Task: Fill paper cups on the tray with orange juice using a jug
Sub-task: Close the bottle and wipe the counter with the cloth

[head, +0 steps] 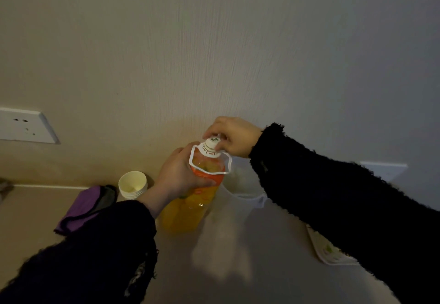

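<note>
The light is dim and a good deal is half lost. Behind the juice bottle (190, 208) stands what looks like a pale, see-through jug (246, 190). The bottle and the right sleeve (333, 196) cover most of it, so I can't make out a handle or spout. Further right, a white tray (327, 253) with some printed pattern pokes out from under that sleeve. Only a corner shows, and I cannot tell whether anything sits on it. The paper cups (132, 183) I can see are nested in a stack on the worktop (238, 268), left of the bottle near the wall and beside a crumpled purple cloth (81, 210).

The bottle stands upright on the worktop, orange liquid inside. The left hand (178, 175) wraps round its shoulder just under the white carrying loop (227, 163), fingers curled over the far side and thumb across the near side. The right hand (231, 134) reaches in from the right, fingertips and thumb pinching the white cap (210, 145), which sits on the neck.
</note>
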Action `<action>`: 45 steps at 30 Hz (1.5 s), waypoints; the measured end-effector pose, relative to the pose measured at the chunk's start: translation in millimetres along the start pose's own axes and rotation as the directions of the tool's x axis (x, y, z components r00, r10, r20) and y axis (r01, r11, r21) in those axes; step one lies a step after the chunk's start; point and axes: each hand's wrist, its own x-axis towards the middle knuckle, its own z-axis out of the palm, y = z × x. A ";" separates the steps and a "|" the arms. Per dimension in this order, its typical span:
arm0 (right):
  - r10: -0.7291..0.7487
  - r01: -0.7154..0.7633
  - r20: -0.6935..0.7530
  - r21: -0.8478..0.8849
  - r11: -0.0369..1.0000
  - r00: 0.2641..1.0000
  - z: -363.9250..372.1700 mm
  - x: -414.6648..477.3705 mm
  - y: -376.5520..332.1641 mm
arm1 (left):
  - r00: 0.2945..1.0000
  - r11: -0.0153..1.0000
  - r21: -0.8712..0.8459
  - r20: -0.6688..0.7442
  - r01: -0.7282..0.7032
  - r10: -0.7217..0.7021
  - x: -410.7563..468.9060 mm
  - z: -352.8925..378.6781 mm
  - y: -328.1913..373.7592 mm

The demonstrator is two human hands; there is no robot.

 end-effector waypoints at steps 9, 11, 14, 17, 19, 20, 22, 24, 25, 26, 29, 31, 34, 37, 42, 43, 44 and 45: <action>0.037 -0.040 -0.022 -0.165 0.985 0.999 14.7 -2.4 -8.0 | 0.999 0.999 -0.026 -0.017 0.043 -0.044 -10.1 5.9 1.7; 0.001 -0.017 -0.051 -0.306 0.952 0.999 15.6 -6.0 -8.3 | 1.000 0.999 -0.018 0.006 0.030 -0.030 -13.1 4.2 4.9; -0.110 0.068 -0.060 -0.481 0.874 0.992 14.1 -10.4 -2.6 | 0.998 0.999 0.031 0.058 -0.019 0.017 -15.9 -0.5 12.1; -0.040 -0.045 -0.150 -0.523 0.851 0.988 14.7 -11.3 -6.2 | 0.999 0.998 0.051 0.036 -0.035 0.033 -14.9 0.6 15.3; 0.146 -0.213 -0.189 -0.416 0.884 0.971 18.8 -9.0 -12.7 | 1.000 0.998 0.065 0.018 -0.015 0.014 -14.0 3.8 13.7; 0.236 -0.279 -0.164 -0.325 0.904 0.958 20.4 -7.7 -14.6 | 1.000 0.997 0.076 0.023 -0.008 0.007 -15.8 4.4 14.0; 0.282 -0.307 -0.144 -0.198 0.931 0.949 20.9 -7.4 -15.7 | 1.000 0.997 0.082 0.019 -0.017 0.015 -17.9 2.5 12.8; 0.146 -0.188 -0.222 -0.182 0.965 0.964 18.3 -9.8 -14.5 | 1.000 1.000 0.025 -0.010 -0.014 0.015 -18.5 -5.8 12.3; 0.047 -0.094 -0.232 -0.195 0.976 0.971 16.5 -12.2 -13.2 | 1.000 1.000 -0.016 -0.017 -0.005 0.004 -19.1 -10.3 12.7; -0.047 0.002 -0.197 -0.223 0.975 0.979 15.1 -13.4 -11.5 | 1.000 0.999 -0.045 -0.009 0.003 -0.004 -19.6 -15.4 13.6; -0.172 0.134 -0.125 -0.266 0.955 0.977 14.1 -14.6 -8.4 | 1.000 0.997 -0.079 0.020 -0.013 0.015 -21.5 -24.7 18.2; -0.193 0.149 -0.137 -0.277 0.949 0.972 14.2 -14.7 -11.2 | 0.999 0.995 -0.095 0.037 -0.015 0.019 -24.1 -26.5 20.7; -0.198 0.159 -0.127 -0.269 0.950 0.972 13.3 -15.2 -13.4 | 0.998 0.992 -0.127 0.063 0.009 -0.001 -27.5 -27.1 21.5; -0.084 0.058 -0.117 -0.213 0.975 0.990 11.3 -17.9 -17.9 | 0.998 0.991 -0.132 0.063 0.023 -0.014 -30.7 -25.1 23.1; 0.075 -0.151 -0.225 -0.342 0.927 0.971 14.9 -18.1 -21.8 | 0.997 0.991 -0.136 0.082 0.013 -0.002 -35.4 -18.3 27.9; 0.121 -0.194 -0.221 -0.350 0.916 0.968 16.3 -17.4 -22.3 | 0.996 0.991 -0.133 0.091 0.004 0.008 -36.6 -17.9 29.0; 0.156 -0.222 -0.213 -0.339 0.914 0.965 17.8 -16.3 -23.3 | 0.995 0.991 -0.135 0.097 -0.006 0.019 -36.9 -17.9 29.2; 0.163 -0.226 -0.215 -0.310 0.923 0.963 19.3 -15.3 -23.9 | 0.995 0.990 -0.141 0.100 -0.010 0.024 -37.2 -18.7 29.7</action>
